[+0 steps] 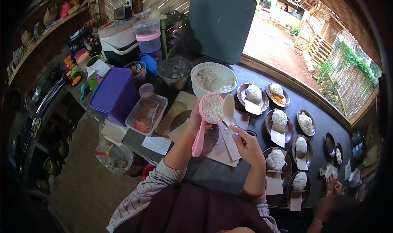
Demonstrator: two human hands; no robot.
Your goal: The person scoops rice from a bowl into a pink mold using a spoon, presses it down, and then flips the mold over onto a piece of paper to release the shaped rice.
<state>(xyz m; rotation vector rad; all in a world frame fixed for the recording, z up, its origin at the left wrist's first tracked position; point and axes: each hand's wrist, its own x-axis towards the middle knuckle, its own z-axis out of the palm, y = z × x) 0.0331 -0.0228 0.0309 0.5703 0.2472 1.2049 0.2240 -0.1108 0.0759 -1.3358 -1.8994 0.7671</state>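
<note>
We are gripping the rice-filled pink scoop (199,139) in our left hand (192,120); our right hand (245,145) is clasping a white spoon (228,108) just beside its rim.

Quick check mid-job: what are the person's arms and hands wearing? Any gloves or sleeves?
No gloves: the left hand and right hand are bare, with no ring or watch visible. Both forearms are bare too. The left sleeve and right sleeve are grey-and-white marled knit with paler ribbed cuffs, ending above the forearms.
</note>
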